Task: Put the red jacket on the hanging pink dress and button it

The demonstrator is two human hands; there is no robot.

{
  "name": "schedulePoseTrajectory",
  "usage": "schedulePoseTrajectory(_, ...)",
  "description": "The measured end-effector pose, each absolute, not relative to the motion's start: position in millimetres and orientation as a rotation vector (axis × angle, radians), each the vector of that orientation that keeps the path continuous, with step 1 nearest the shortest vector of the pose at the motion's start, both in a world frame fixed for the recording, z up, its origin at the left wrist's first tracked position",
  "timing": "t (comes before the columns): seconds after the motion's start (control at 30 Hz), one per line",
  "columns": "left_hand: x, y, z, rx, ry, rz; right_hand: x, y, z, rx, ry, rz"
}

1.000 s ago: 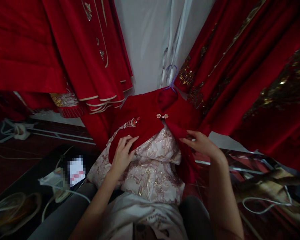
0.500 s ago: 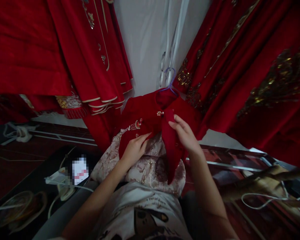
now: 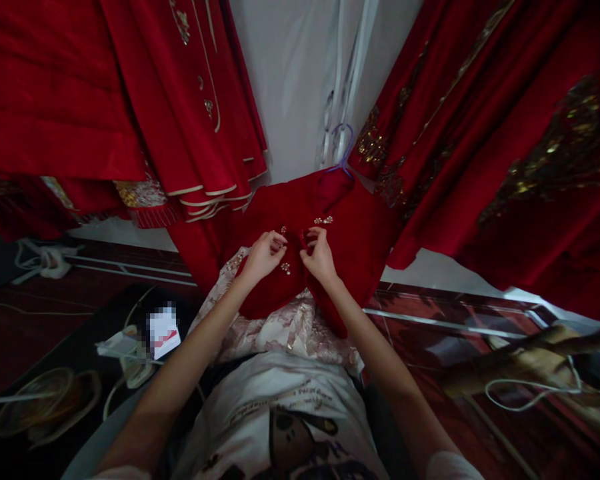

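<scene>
Your left hand (image 3: 263,255) and your right hand (image 3: 321,257) each keep a pinching grip on the red jacket (image 3: 360,233). Thumb and fingertips are closed on the two edges of its front opening, and the hands sit close together, almost knuckle to knuckle. A small beaded stud (image 3: 285,268) shows on the cloth between them, at five o'clock from your left hand. A pearl clasp (image 3: 324,219) sits just beside your right fingertips, at twelve o'clock.

The jacket hangs in front of you on a purple hanger (image 3: 343,141), whose hook rises at twelve o'clock from the collar. Below your hands, at six o'clock, a pale gold-patterned cloth (image 3: 293,330) spills out from under the jacket onto your lap, touching your white T-shirt (image 3: 280,407).

Red robes with gold trim (image 3: 130,100) hang at ten o'clock, and more with gold embroidery (image 3: 480,133) at two o'clock. A white sheet (image 3: 290,80) shows between them. At eight o'clock a power strip (image 3: 117,347) and cables (image 3: 130,380) lie on the dark floor (image 3: 40,313).
</scene>
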State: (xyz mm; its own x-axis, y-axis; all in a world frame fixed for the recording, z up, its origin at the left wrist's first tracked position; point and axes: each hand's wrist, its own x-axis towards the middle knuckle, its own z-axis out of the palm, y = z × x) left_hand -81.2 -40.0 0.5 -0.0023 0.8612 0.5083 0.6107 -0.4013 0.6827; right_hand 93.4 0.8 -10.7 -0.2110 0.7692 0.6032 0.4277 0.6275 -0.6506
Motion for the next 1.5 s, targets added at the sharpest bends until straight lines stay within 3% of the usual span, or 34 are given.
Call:
schedulePoseTrajectory(0.2,-91,9,-18,2.062,1.720,1.414,98,-2,-10,-0.932,-2.060,0.342)
schedulePoseTrajectory(0.53,-78,29,-28,1.646,1.347,1.684,92,15,-27,-0.823,-1.988,0.405)
schedulePoseTrajectory(0.9,-75,16,-13,1.355,1.185,1.626,79,25,-32,-0.789,-1.941,0.415)
schedulePoseTrajectory(1.23,-71,23,-15,1.377,1.206,1.680,75,23,-31,-0.787,-1.772,0.604)
schedulePoseTrajectory(1.5,-85,34,-7,1.502,1.135,1.522,59,55,-21,-0.936,-1.591,0.825)
